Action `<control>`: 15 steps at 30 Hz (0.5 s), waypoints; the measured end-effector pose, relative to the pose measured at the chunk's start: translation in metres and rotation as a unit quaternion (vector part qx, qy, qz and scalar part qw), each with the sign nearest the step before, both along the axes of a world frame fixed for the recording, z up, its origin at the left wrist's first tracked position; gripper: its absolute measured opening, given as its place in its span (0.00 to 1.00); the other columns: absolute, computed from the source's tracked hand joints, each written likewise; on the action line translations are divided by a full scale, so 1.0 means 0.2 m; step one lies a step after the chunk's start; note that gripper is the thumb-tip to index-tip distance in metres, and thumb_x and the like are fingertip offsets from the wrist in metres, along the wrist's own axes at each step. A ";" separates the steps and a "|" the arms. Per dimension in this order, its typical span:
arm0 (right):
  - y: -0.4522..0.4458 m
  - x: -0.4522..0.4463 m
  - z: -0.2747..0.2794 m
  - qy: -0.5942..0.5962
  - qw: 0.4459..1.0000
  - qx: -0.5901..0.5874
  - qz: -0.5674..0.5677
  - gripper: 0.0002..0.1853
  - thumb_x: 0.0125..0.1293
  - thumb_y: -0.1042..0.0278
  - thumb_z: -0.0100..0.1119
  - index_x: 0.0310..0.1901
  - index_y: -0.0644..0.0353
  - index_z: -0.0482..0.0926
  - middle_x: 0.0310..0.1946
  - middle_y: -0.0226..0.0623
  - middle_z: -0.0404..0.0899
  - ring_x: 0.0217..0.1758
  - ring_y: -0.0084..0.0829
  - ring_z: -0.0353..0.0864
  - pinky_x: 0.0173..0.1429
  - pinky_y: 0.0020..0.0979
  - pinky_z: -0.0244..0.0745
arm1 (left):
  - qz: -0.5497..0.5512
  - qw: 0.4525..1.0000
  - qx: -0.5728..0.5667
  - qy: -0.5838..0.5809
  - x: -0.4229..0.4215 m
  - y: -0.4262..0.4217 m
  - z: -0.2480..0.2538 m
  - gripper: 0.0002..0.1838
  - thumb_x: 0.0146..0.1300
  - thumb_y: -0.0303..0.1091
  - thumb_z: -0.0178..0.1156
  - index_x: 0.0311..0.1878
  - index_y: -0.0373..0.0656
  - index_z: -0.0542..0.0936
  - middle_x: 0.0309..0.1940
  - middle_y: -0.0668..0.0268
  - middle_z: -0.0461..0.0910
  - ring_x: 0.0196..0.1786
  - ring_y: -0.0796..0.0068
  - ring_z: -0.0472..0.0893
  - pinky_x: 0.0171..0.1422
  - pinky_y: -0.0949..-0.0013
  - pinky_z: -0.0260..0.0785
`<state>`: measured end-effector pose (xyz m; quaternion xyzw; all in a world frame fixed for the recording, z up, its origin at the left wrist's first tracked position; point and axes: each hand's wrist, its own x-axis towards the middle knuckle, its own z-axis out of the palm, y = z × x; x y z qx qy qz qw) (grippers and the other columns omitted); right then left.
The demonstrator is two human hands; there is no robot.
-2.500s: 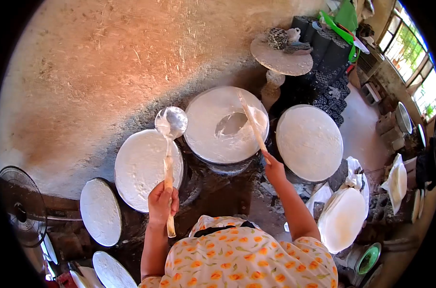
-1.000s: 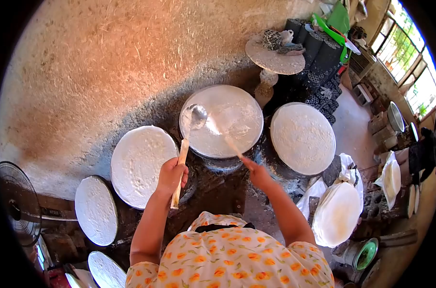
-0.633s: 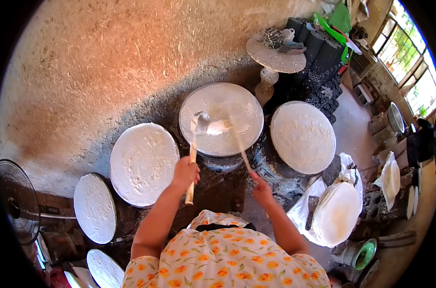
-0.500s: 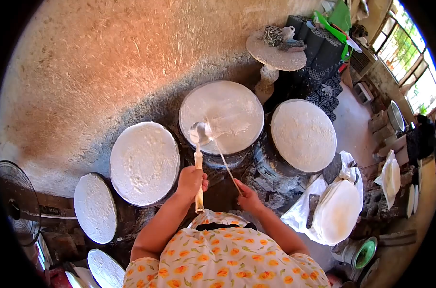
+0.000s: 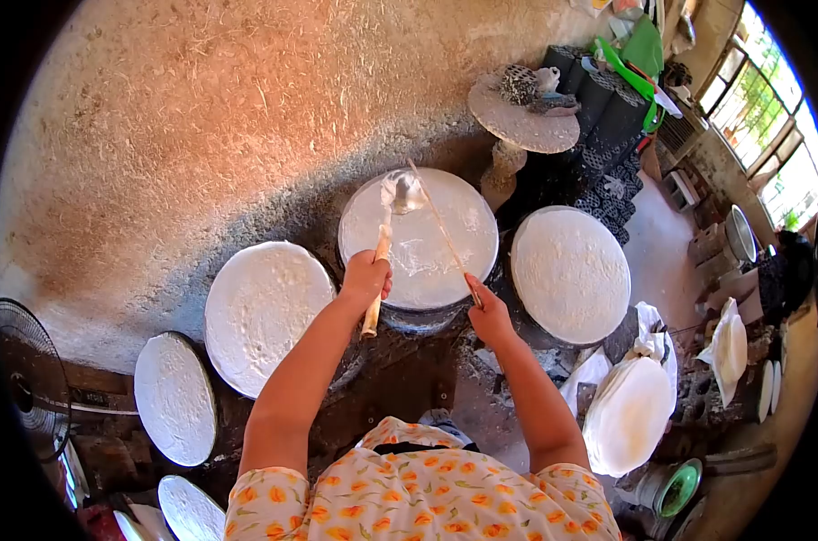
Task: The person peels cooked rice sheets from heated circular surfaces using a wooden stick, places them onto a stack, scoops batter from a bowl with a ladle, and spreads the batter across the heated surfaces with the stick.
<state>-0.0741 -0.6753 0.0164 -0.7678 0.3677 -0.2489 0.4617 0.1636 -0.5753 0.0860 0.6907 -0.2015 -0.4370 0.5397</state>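
My left hand (image 5: pixel 365 276) is closed round the pale wooden handle of a ladle (image 5: pixel 408 193). Its metal bowl, smeared with white batter, is over the far part of the middle round pan (image 5: pixel 427 288), whose top is white all over. My right hand (image 5: pixel 489 312) grips a thin stick (image 5: pixel 443 230) that slants up and left, its tip by the ladle's bowl. Whether the ladle or stick touches the white surface, I cannot tell. A second white-topped round (image 5: pixel 269 307) is to the left and a third (image 5: pixel 571 270) to the right.
A stack of thin white discs (image 5: pixel 630 415) rests on white plastic at right. Farther back stand a round pedestal (image 5: pixel 523 113) and dark honeycomb briquettes (image 5: pixel 607 194). At left are a fan (image 5: pixel 28 379) and another white round (image 5: pixel 176 397); a wall (image 5: pixel 201 135) rises behind.
Both hands have reached farther forward, carrying the ladle and stick from the middle pan's near edge to its far part. The stick now slants up past the ladle's bowl.
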 end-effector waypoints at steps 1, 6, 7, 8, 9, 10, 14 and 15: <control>-0.02 0.00 -0.04 0.017 1.000 0.011 -0.010 0.34 0.53 0.79 0.47 0.65 0.48 0.67 0.51 0.51 0.77 0.55 0.44 0.77 0.56 0.32 0.70 | 0.002 1.000 0.013 -0.028 0.00 -0.03 -0.04 0.06 0.58 0.26 0.46 0.28 0.35 0.71 0.17 0.62 0.70 0.14 0.74 0.70 0.15 0.70 0.62; 0.00 -0.03 -0.20 0.048 0.998 0.050 0.006 0.35 0.56 0.81 0.46 0.67 0.42 0.64 0.47 0.45 0.79 0.48 0.39 0.79 0.50 0.30 0.72 | 0.029 0.995 0.062 -0.066 -0.05 -0.09 -0.09 0.08 0.59 0.26 0.45 0.28 0.33 0.71 0.19 0.61 0.72 0.15 0.72 0.72 0.16 0.68 0.65; 0.05 -0.01 -0.06 0.051 0.976 0.211 0.030 0.36 0.58 0.82 0.45 0.67 0.36 0.64 0.33 0.37 0.76 0.32 0.34 0.74 0.36 0.30 0.69 | 0.029 0.995 0.062 -0.066 -0.07 -0.09 -0.07 0.08 0.59 0.26 0.45 0.28 0.33 0.71 0.19 0.61 0.72 0.15 0.72 0.72 0.16 0.68 0.65; 0.11 0.01 0.07 0.071 0.930 0.358 0.034 0.37 0.59 0.83 0.44 0.67 0.31 0.64 0.20 0.28 0.72 0.16 0.28 0.70 0.21 0.30 0.66 | 0.047 0.997 0.059 -0.033 -0.10 -0.10 -0.06 0.08 0.59 0.26 0.46 0.28 0.33 0.71 0.19 0.61 0.71 0.16 0.72 0.71 0.16 0.69 0.65; 0.13 0.00 0.11 0.071 0.930 0.358 0.033 0.37 0.59 0.83 0.44 0.67 0.31 0.64 0.20 0.28 0.72 0.16 0.28 0.70 0.21 0.30 0.66 | 0.064 0.996 0.056 -0.001 -0.11 -0.10 -0.05 0.07 0.59 0.26 0.46 0.27 0.33 0.71 0.19 0.61 0.71 0.16 0.73 0.71 0.17 0.70 0.64; 0.14 0.00 0.14 0.019 0.895 0.444 0.044 0.38 0.58 0.83 0.43 0.68 0.32 0.62 0.17 0.27 0.68 0.14 0.24 0.65 0.19 0.28 0.61 | 0.064 0.996 0.056 -0.001 -0.11 -0.08 -0.04 0.07 0.59 0.26 0.46 0.27 0.33 0.71 0.19 0.61 0.71 0.16 0.73 0.71 0.17 0.70 0.64; 0.18 -0.02 0.25 0.023 0.914 0.404 0.042 0.39 0.57 0.83 0.43 0.69 0.34 0.61 0.18 0.28 0.67 0.15 0.23 0.64 0.19 0.27 0.60 | 0.080 0.971 -0.095 0.205 0.02 0.12 -0.01 0.07 0.61 0.28 0.46 0.34 0.34 0.71 0.21 0.63 0.71 0.16 0.77 0.66 0.18 0.73 0.60; 0.18 -0.04 0.26 0.049 0.945 0.322 0.044 0.38 0.56 0.83 0.43 0.69 0.37 0.62 0.21 0.32 0.74 0.18 0.26 0.71 0.23 0.29 0.67 | 0.068 0.955 -0.137 0.253 0.04 0.19 0.00 0.08 0.61 0.29 0.46 0.36 0.33 0.71 0.22 0.64 0.70 0.16 0.79 0.65 0.18 0.75 0.58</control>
